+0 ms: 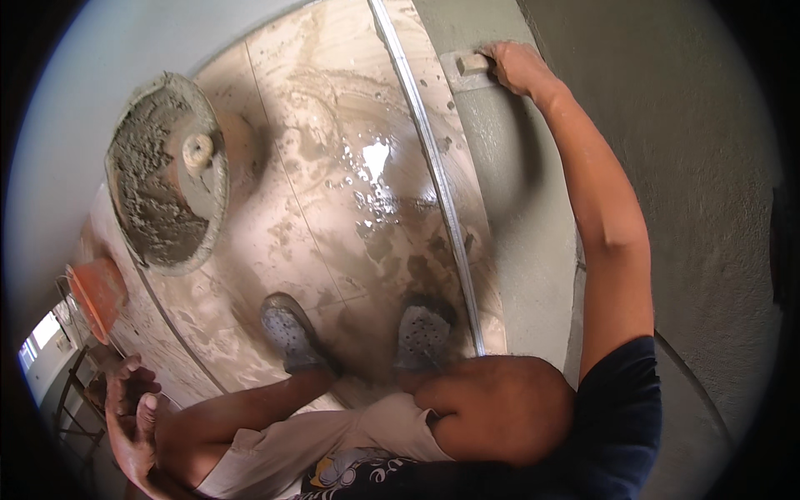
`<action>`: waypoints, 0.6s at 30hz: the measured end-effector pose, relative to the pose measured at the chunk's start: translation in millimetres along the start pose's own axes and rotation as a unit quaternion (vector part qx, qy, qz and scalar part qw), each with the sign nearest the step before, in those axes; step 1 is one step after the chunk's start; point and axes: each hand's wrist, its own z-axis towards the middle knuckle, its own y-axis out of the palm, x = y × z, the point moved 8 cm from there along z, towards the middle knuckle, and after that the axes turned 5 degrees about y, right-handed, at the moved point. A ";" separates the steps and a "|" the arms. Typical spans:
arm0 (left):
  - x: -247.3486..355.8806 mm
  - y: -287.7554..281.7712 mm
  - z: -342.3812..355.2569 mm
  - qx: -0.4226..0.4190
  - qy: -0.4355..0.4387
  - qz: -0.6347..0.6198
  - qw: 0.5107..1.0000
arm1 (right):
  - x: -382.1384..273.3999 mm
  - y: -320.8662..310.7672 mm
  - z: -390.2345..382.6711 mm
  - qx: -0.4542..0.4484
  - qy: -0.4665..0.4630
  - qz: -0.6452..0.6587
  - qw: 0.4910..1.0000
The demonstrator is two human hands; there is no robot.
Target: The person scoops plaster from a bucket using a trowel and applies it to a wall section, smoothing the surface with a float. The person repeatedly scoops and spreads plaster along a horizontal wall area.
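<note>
At the upper right my right hand (518, 67) is closed round the back end of a plastering float (472, 65). The float has a pale block-like handle, and its flat plate lies on a smooth strip of wet grey plaster (533, 283). My right arm stretches far forward along this strip. My left hand (133, 408), at the lower left near my knee, is held up empty with its fingers curled loosely apart. Left of centre is a wide round tub (223, 179) of grey mortar (150, 200), with a pale round knob (198, 152) standing in it.
A long metal straightedge (433, 158) lies along the plaster strip's left side. My shoes (287, 329) stand on wet, mortar-smeared tiles (292, 125). An orange bucket (98, 293) is at the far left. Rough grey plaster (700, 192) covers the surface to the right.
</note>
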 end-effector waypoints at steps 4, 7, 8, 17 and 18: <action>-2.4 -0.8 6.2 -0.007 0.025 0.028 0.999 | -9.5 36.3 -78.6 0.000 -0.021 -0.013 1.000; 8.4 2.8 15.0 -0.019 0.061 0.040 0.997 | -25.8 44.7 -150.0 0.003 -0.018 -0.058 0.998; 13.8 5.4 18.5 -0.023 0.077 0.041 0.996 | -31.3 47.3 -173.9 0.003 -0.016 -0.080 0.997; 57.0 22.8 43.0 -0.071 0.152 0.033 0.985 | -41.2 118.3 -380.2 -0.153 0.034 -0.073 0.985; 58.0 22.8 41.5 -0.071 0.153 0.027 0.985 | -42.5 118.6 -398.5 -0.175 0.040 -0.053 0.982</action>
